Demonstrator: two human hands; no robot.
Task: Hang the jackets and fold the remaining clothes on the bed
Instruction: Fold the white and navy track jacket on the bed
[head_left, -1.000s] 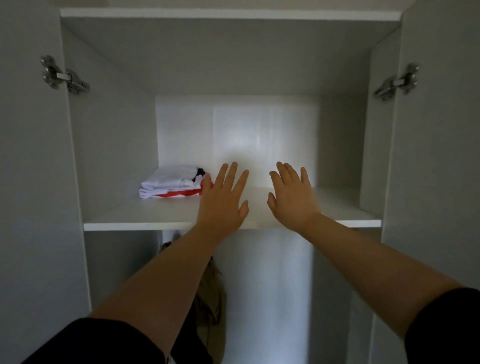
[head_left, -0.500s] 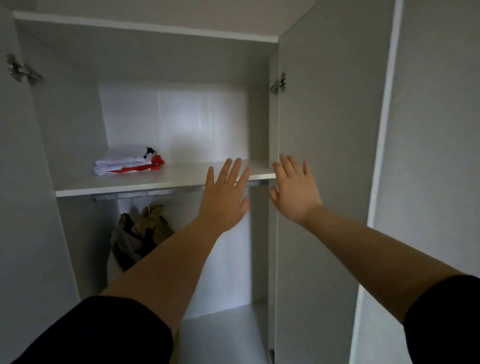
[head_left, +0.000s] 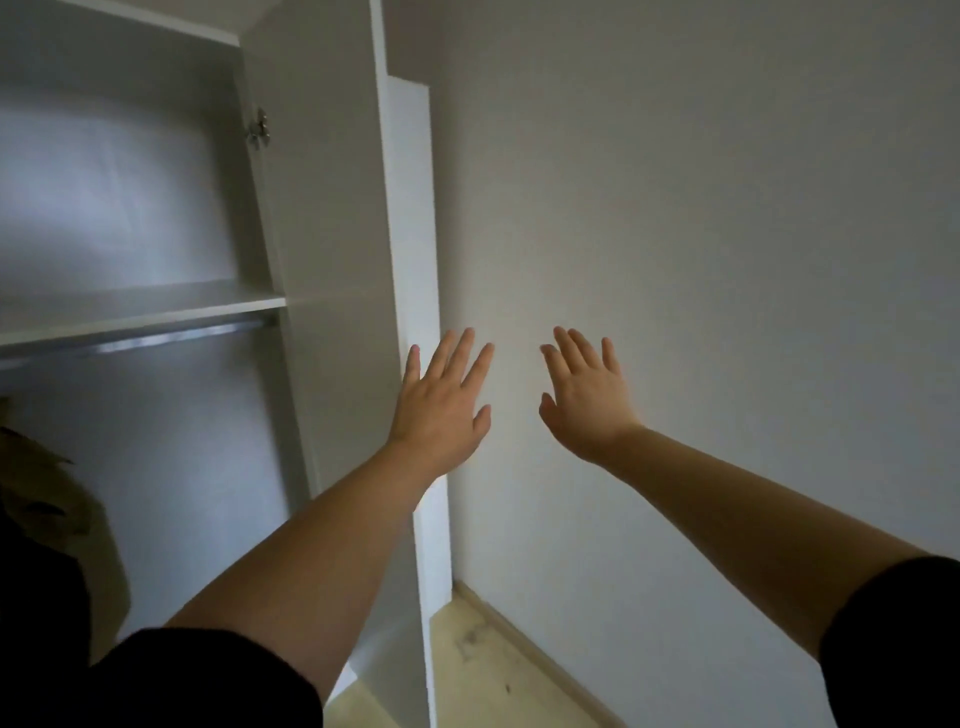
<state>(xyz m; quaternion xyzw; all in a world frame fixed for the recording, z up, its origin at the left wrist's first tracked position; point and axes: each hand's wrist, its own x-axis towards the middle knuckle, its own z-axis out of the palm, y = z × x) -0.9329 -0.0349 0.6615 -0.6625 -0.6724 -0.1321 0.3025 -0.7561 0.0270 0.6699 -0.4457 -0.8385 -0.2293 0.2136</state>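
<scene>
- Both bare arms reach forward at chest height, each ending in a short black sleeve (head_left: 208, 675).
- The left hand (head_left: 441, 410) is raised flat, back towards me, its fingers (head_left: 452, 353) straight and spread apart, gripping nothing; it sits in front of the outer edge of the open white wardrobe door (head_left: 332, 260).
- The right hand (head_left: 587, 405) is held the same way just beside it, fingers (head_left: 576, 348) straight and slightly apart, empty, with the plain pale grey wall (head_left: 727, 234) behind it.
- Whether either palm touches anything, I cannot tell.
- Inside the wardrobe, a white flat shelf (head_left: 140, 306) runs to the door's hinge side, and a silver metal hanging rail (head_left: 156, 340) sits just beneath its front edge.
- A crumpled tan fabric garment (head_left: 36, 483) shows below the rail at the far left, blurred and cut off.
- Light wooden floor (head_left: 467, 670) meets the wall's foot.
</scene>
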